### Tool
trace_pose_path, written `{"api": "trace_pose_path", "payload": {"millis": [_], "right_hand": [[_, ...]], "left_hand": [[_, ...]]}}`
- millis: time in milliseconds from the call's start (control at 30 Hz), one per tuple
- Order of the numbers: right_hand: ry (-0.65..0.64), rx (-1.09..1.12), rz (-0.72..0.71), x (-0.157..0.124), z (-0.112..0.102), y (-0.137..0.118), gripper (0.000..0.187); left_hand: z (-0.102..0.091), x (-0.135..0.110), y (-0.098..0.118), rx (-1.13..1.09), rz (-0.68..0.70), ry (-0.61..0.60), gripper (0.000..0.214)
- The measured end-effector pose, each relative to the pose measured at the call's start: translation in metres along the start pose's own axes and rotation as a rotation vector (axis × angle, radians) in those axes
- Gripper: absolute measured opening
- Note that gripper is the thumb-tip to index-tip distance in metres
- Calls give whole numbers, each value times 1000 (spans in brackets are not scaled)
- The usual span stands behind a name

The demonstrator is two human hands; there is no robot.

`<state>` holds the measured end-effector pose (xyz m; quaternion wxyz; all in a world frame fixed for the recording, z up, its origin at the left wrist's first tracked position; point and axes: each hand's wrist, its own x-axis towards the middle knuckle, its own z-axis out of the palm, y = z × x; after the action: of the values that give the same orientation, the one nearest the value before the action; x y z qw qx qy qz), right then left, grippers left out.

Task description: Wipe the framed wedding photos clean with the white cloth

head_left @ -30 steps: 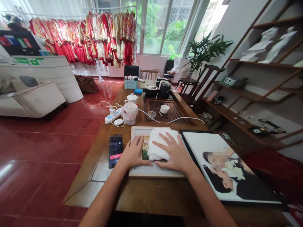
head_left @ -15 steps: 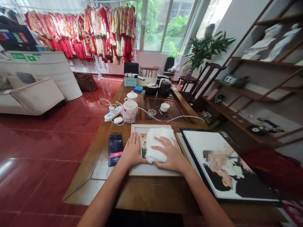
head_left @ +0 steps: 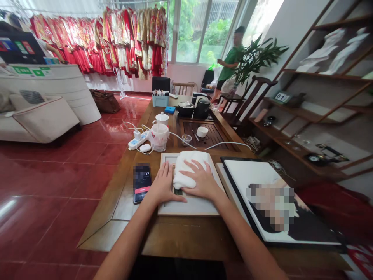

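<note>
A white-framed picture [head_left: 189, 205] lies flat on the wooden table [head_left: 180, 237] in front of me. My left hand [head_left: 163, 187] rests flat on the frame's left side, fingers stretched out. My right hand [head_left: 201, 179] presses a folded white cloth [head_left: 188, 165] onto the picture's glass, fingers spread over it. The cloth covers most of the photo; only a small strip shows between my hands.
A phone [head_left: 142, 181] lies left of the frame. A large black-edged photo print [head_left: 262, 186] lies to the right. Beyond are a teapot [head_left: 159, 136], power strip [head_left: 139, 140], tea tray [head_left: 208, 136] and kettles [head_left: 201, 108]. A person [head_left: 230, 64] stands by the window. Shelves line the right wall.
My right hand and the cloth have slid up and left across the picture. A person has come into view by the window. My left hand has stayed on the frame.
</note>
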<state>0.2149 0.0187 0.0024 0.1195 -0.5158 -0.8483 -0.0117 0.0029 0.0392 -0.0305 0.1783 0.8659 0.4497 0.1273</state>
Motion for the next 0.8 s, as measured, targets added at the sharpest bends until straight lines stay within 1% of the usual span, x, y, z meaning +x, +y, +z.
{"api": "trace_pose_path", "payload": {"millis": [133,233,300,400,467,533,667,733,800], "right_hand": [[-61,61,-104,-19,-4,-5,49],[-69,60,-112,-26,-5,-4,48],[-68,37,-100,-21,-4,-2,51],[-51,-18,-60,-5,1,-2,53],[-28,-48,-31,4,3,-5,53],[-8,-56,-16,6,4,-11,52],[-9,-8,-54,-12,-2,-21,48],[-16,11,-72,-22,-5,-19,44],[-24,7,-75,-28,-7,-12,41]], "left_hand": [[0,2,1,42,-23,-9,136],[1,1,1,64,-20,-5,135],[2,1,0,61,-11,-5,136],[3,1,-2,50,-1,-9,134],[4,1,-4,41,1,-21,134],[4,2,-4,38,-10,-31,135],[3,2,-4,69,-51,-43,131],[3,2,-3,86,-44,-39,128],[2,2,-3,89,-34,-25,128]]}}
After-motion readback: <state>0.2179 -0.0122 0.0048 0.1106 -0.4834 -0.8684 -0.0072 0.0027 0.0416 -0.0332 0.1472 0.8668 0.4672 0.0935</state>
